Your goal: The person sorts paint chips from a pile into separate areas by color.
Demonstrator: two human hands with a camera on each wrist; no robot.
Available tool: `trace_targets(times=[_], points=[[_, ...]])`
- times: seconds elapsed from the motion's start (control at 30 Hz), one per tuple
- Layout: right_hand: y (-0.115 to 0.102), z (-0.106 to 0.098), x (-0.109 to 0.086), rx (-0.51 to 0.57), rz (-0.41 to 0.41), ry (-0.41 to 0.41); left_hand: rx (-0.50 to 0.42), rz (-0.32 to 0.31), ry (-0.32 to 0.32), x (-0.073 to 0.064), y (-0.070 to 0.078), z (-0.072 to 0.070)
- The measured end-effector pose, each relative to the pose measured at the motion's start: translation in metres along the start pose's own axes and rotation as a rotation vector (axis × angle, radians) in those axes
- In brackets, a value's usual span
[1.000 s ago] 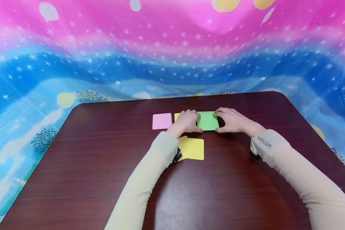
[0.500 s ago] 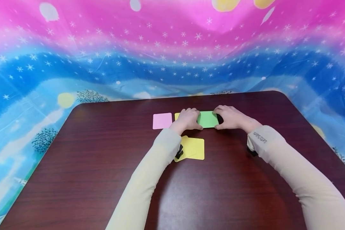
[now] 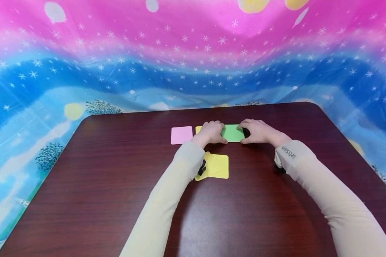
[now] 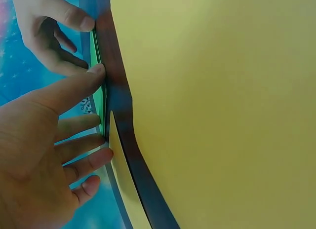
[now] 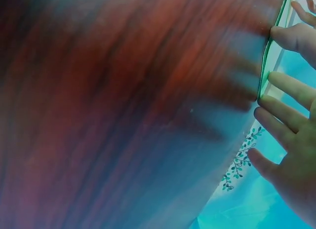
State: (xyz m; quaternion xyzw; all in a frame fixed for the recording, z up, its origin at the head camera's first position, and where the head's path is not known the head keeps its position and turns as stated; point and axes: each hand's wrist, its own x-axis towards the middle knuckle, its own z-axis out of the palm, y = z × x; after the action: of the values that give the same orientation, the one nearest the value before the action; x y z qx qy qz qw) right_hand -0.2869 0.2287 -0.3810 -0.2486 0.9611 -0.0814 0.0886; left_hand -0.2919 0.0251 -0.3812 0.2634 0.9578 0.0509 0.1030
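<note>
A green square card point(image 3: 233, 133) lies flat near the far side of the table, between my two hands. My left hand point(image 3: 209, 132) holds its left side, thumb at the near corner and fingertips at the far one. My right hand point(image 3: 260, 132) holds the right side the same way, thumb and fingers spread around the edge. In the left wrist view, the green card point(image 4: 102, 103) shows almost edge-on, with the thumb touching its near edge. Partly hidden under my left hand is a yellow card point(image 3: 198, 129), directly left of the green one.
A pink card point(image 3: 181, 135) is at the left end of the same row. Nearer me, overlapping yellow cards point(image 3: 219, 166) lie partly under my left sleeve. The dark wooden table point(image 3: 99, 171) meets a patterned cloth point(image 3: 193, 78) behind.
The green card has come down slightly and now lies flatter, its dark near edge no longer showing. Both hands keep hold of it; the right forearm has shifted a little inward.
</note>
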Motion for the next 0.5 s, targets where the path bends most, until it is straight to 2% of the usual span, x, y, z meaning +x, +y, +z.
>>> trace_targets(times=[0.3, 0.5], points=[[-0.0026, 0.0000, -0.0011, -0.002, -0.001, -0.028, 0.012, -0.007, -0.019, -0.0016, 0.0022, -0.0018], [-0.0051, 0.0000, -0.0029, -0.037, 0.003, -0.007, 0.032, 0.017, -0.006, -0.0041, 0.0010, -0.0025]])
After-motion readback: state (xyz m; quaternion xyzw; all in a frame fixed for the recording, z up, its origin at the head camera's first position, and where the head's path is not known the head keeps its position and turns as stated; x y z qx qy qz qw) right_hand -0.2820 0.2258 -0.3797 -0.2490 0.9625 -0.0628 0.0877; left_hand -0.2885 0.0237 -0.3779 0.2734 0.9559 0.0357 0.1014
